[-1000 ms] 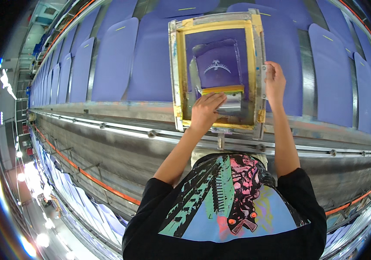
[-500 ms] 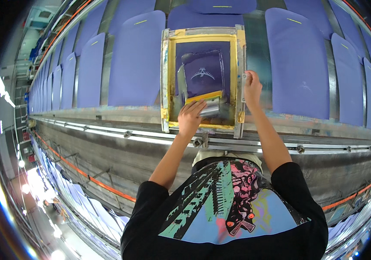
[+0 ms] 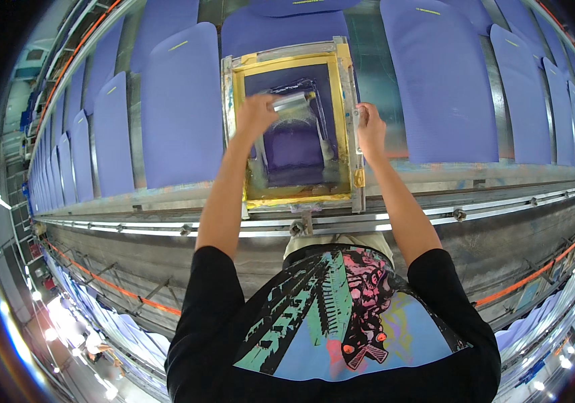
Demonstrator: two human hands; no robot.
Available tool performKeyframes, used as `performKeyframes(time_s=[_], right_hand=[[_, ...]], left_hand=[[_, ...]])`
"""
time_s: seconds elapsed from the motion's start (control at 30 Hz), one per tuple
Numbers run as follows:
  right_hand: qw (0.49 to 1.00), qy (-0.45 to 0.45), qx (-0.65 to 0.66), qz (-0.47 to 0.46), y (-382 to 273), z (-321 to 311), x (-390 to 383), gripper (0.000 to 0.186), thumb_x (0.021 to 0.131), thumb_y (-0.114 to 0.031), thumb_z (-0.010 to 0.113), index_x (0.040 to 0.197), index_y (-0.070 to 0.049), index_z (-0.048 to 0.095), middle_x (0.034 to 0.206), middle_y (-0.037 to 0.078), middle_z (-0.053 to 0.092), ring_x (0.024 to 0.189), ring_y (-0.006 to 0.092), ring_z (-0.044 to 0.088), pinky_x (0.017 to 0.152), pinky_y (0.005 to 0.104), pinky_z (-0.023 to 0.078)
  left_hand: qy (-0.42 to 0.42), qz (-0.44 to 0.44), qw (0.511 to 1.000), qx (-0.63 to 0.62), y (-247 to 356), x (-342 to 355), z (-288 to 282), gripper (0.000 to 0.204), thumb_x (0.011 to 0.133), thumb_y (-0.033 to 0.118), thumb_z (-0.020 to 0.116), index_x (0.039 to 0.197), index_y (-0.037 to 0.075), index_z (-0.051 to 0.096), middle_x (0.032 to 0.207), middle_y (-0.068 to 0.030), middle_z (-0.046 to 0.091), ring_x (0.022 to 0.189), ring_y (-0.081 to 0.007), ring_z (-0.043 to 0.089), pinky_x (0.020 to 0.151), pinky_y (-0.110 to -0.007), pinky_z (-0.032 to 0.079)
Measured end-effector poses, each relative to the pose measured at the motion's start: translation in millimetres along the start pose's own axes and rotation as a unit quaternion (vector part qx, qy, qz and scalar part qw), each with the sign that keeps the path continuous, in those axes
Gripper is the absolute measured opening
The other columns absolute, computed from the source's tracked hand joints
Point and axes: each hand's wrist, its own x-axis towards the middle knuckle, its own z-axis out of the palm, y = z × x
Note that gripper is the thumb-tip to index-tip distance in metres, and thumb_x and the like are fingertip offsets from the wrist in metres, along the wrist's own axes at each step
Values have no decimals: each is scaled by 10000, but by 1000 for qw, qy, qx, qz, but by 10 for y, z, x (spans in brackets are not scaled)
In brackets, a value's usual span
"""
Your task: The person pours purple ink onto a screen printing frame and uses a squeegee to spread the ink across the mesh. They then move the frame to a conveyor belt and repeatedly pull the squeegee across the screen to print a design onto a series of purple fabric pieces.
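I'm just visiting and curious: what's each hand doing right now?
Left hand: closed, holding the squeegee.
Right hand: closed, holding the right side of the screen frame.

Wide fisheye view from the head, facing down, shirt (image 3: 301,316) close below, yellow-edged frame (image 3: 301,199) beyond

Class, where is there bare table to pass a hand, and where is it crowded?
Bare: the table strip between the frame and the right panel, beyond the right hand. Crowded: inside the frame, with the left hand and squeegee, and at its left edge, close by the left panel.
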Motion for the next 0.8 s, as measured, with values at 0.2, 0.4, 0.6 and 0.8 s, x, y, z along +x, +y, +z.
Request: performKeyframes(time_s=[0.2, 0.4, 0.6, 0.8], right_hand=[[1000, 5, 2, 13, 26, 38, -44, 152, 1063, -165, 567, 1145, -93, 674, 792, 220, 673, 659, 377, 658, 623, 439, 493], [997, -17, -24, 65, -164, -81, -11, 159, 1064, -149, 550, 1148, -86, 669, 792, 234, 672, 685, 402, 667, 624, 455, 491], [999, 26, 16, -25, 58, 83, 10, 155, 1060, -147, 554, 1146, -75, 661, 815, 213, 683, 714, 401, 672, 638, 479, 488], [1000, -13, -9, 16, 3, -39, 22, 151, 1059, -158, 564, 1130, -75, 669, 780, 210, 662, 682, 393, 644, 632, 466, 476]], left_hand=[[180, 106, 978, 15, -80, -121, 559, 430, 810, -6, 613, 1082, 261, 813, 1090, -39, 779, 934, -286, 744, 844, -443, 607], [215, 207, 955, 0, -225, -1026, 906, 457, 805, -45, 621, 1061, 280, 816, 1117, -28, 786, 932, -280, 749, 811, -447, 611], [64, 32, 997, 8, -199, 226, 159, 433, 792, 133, 661, 1173, 289, 795, 938, -129, 768, 883, -349, 738, 798, -471, 600], [74, -3, 996, 45, 82, -115, 445, 446, 868, 46, 597, 1140, 337, 799, 1081, -75, 771, 956, -322, 741, 848, -457, 606]])
